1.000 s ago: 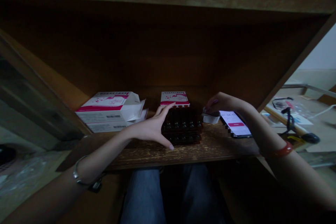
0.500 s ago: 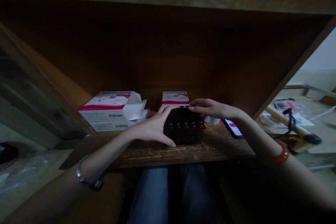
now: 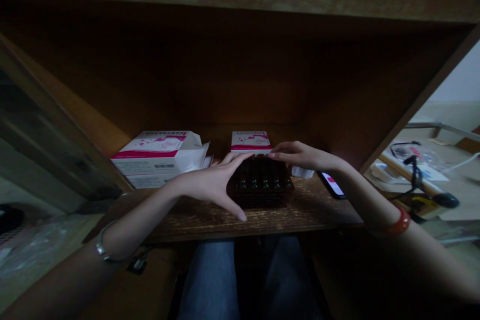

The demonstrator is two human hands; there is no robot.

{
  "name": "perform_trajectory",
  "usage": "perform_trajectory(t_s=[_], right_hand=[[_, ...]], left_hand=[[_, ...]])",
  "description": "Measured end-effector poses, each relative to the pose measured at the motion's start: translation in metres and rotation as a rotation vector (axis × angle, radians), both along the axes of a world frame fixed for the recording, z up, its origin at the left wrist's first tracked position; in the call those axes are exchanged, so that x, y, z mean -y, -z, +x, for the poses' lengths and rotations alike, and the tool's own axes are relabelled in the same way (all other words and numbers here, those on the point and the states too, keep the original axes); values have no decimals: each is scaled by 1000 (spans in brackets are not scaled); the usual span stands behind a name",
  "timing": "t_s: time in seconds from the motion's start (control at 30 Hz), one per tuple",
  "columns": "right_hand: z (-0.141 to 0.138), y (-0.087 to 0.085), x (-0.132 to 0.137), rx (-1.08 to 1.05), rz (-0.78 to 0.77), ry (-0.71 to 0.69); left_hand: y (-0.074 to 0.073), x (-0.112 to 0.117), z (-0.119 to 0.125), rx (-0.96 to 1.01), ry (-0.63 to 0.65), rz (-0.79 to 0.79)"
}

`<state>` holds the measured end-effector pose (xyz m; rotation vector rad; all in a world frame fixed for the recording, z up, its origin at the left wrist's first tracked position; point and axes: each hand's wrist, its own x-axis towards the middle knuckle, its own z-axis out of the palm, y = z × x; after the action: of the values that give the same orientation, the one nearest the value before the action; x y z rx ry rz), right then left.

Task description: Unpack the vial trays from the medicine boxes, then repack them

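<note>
At centre frame, the dark stack [image 3: 262, 185] stood near the front edge of the bench [image 3: 311, 210], worn wood separating it from the phone [image 3: 331, 185]. The left hand [image 3: 210, 185] flanked it, thumb and fingers apart; the right hand's [image 3: 305, 156] grip, at its rear edge, could not be determined.

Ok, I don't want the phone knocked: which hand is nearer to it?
Right. The right hand is left of the phone, its forearm partly hiding it; the left hand is farther off, at the dark stack's left side.
</note>
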<state>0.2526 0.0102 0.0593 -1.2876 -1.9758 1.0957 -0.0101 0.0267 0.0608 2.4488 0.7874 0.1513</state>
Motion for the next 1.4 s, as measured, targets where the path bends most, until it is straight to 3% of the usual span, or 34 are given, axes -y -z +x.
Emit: perform_trajectory(t_s=[0.07, 0.13, 0.2, 0.27, 0.43, 0.53, 0.63, 0.73, 0.83, 0.93, 1.03, 1.1, 1.23, 1.4], right_hand=[[0, 6, -5, -159, -16, 221], [-2, 13, -13, -335, -37, 406], [-8, 20, -26, -435, -72, 456], [-16, 25, -42, -479, -149, 436], [-33, 37, -76, -511, -380, 437], [-37, 43, -86, -537, -445, 448], [-37, 43, -89, -612, -414, 470], [-33, 35, -87, -716, -291, 504], [-27, 17, -74, -807, -114, 540], [-24, -1, -47, -873, 46, 535], [-27, -12, -14, -942, 185, 476], [-34, -15, 7, -981, 185, 456], [-52, -14, 35, -1026, 124, 413], [-66, -12, 46, -1070, 177, 443]], left_hand=[[-2, -6, 1, 148, -110, -133], [1, -15, 6, 439, -349, -288], [8, -27, 17, 687, -559, -407], [16, -39, 28, 751, -621, -467], [28, -57, 44, 752, -616, -628], [30, -61, 44, 780, -624, -654], [27, -64, 45, 832, -633, -634], [15, -60, 47, 892, -619, -579], [-3, -46, 50, 944, -553, -493], [-17, -23, 48, 938, -463, -252], [-20, 4, 45, 913, -426, 54], [-19, 22, 45, 916, -397, 175], [-11, 49, 44, 1045, -381, 116], [-4, 53, 40, 1141, -376, -90]])
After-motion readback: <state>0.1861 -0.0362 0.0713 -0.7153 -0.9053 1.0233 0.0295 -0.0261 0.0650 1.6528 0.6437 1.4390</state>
